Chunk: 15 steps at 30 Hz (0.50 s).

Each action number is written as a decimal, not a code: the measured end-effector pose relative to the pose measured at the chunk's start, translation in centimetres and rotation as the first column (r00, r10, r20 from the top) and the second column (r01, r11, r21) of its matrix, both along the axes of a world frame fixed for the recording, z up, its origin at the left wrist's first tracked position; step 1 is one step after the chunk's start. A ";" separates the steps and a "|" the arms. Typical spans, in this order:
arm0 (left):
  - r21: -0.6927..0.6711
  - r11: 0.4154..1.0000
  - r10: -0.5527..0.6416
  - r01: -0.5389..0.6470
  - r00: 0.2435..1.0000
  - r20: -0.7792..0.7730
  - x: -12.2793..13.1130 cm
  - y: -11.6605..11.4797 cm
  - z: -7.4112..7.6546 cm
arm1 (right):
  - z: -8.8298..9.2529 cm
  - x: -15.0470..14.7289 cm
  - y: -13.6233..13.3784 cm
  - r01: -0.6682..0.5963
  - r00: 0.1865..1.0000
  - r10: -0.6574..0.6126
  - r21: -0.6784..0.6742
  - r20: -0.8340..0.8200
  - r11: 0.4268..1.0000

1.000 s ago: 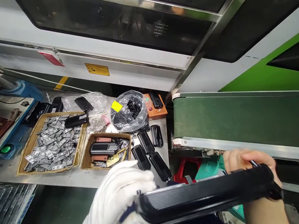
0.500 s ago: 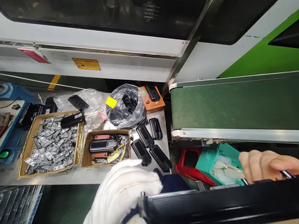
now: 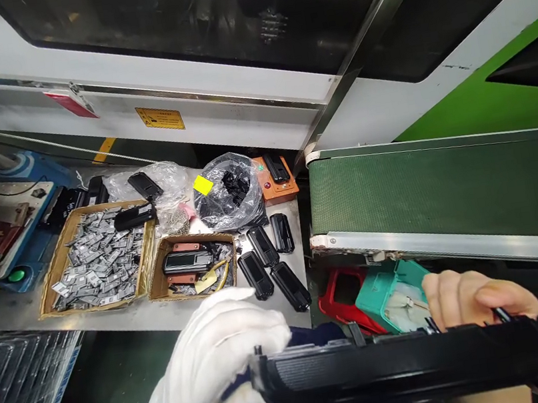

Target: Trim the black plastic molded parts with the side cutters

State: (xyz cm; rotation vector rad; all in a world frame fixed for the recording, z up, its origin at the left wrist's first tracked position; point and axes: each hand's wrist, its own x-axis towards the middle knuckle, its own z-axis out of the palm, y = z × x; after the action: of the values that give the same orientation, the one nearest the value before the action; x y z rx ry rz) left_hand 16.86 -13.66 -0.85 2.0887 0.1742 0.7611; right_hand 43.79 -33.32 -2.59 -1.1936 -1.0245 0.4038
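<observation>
A long black plastic housing (image 3: 405, 366) is held up close to the camera at the bottom of the head view, its ribbed end to the left. My left hand (image 3: 213, 371), in a white glove, grips that left end between fingers and thumb. Behind the right part, the bare fingers of my right hand (image 3: 475, 297) are curled against its upper edge. Small dark shiny bits show by those fingertips; I cannot make out whether they belong to the housing. The underside is mostly hidden.
On the metal bench (image 3: 165, 318) lie several black plastic housings (image 3: 289, 286), a carton of grey clips (image 3: 101, 263), a smaller carton (image 3: 153, 286) and a plastic bag (image 3: 250, 211). A green conveyor (image 3: 439, 189) runs right. Below it are a teal bin (image 3: 372, 297) and red stool (image 3: 331, 296).
The held housing has tilted slightly, and its right end has shifted left with my right hand. My left hand keeps its grip. The background has shifted slightly right in view.
</observation>
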 end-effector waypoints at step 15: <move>0.126 0.989 -0.080 0.076 0.996 0.027 1.1 0.2 1.1 | -1.0 1.7 0.5 -0.343 0.937 0.348 0.096 -0.037 0.934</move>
State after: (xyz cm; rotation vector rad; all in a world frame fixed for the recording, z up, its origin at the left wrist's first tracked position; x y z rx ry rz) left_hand 17.99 -13.48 0.26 2.1858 0.0270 0.7745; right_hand 45.48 -32.80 -3.57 -0.9177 -1.1974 0.6560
